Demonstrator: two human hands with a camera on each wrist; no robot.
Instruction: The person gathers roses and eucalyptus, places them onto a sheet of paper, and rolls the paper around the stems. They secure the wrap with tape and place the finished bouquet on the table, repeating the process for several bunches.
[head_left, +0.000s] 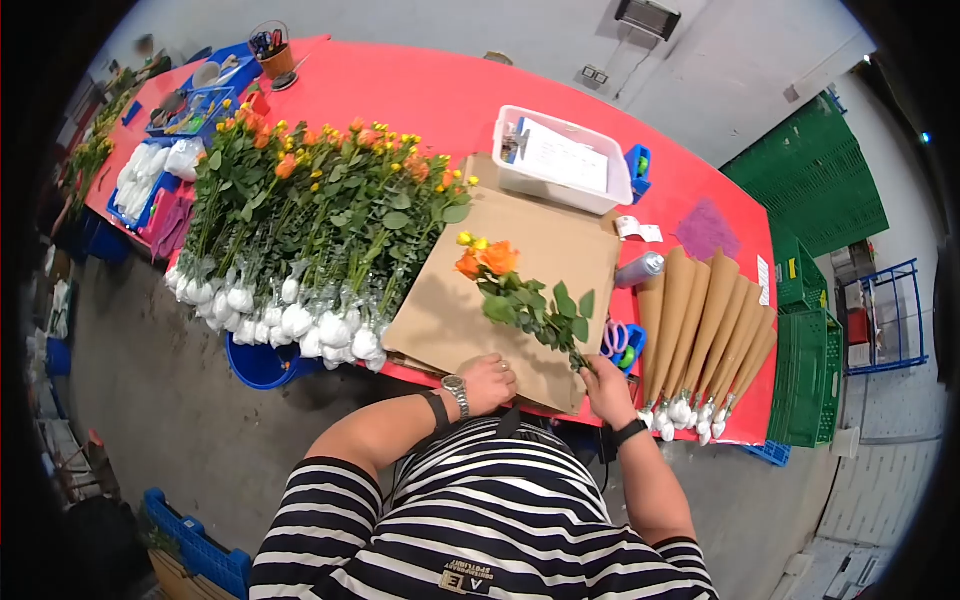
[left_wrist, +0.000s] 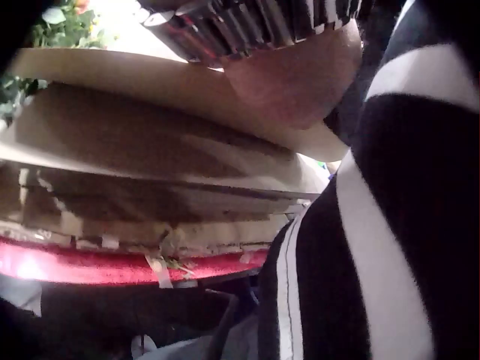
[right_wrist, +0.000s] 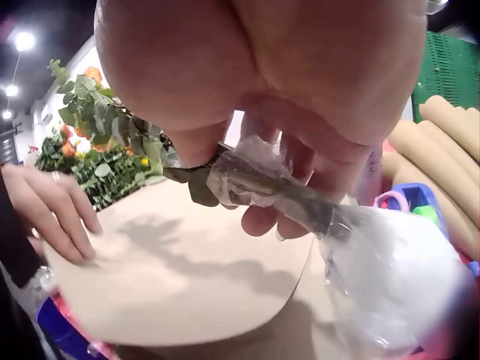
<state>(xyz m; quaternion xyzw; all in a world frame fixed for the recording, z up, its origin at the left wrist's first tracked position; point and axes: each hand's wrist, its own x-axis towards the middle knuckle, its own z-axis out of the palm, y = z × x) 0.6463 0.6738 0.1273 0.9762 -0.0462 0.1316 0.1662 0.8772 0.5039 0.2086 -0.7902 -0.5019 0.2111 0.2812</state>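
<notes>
My right hand (head_left: 608,391) grips the lower stems of a small bouquet (head_left: 535,305) with orange and yellow blooms, held above a stack of brown paper (head_left: 450,300). In the right wrist view its fingers curl round the plastic-wrapped stems (right_wrist: 274,191), and a white wrapped base (right_wrist: 394,274) sticks out beyond the palm. My left hand (head_left: 487,384) rests on the near edge of the paper, its fingers fairly straight in the right wrist view. Only the heel of the left hand (left_wrist: 300,82) shows in the left wrist view, over the paper layers (left_wrist: 150,135).
Many bouquets (head_left: 320,220) lie to the left. Brown paper cones (head_left: 700,320) with white bases stand in a row at the right. Between are a white bin (head_left: 560,185), a spray can (head_left: 640,269), pink scissors (head_left: 614,338) and a purple cloth (head_left: 708,228).
</notes>
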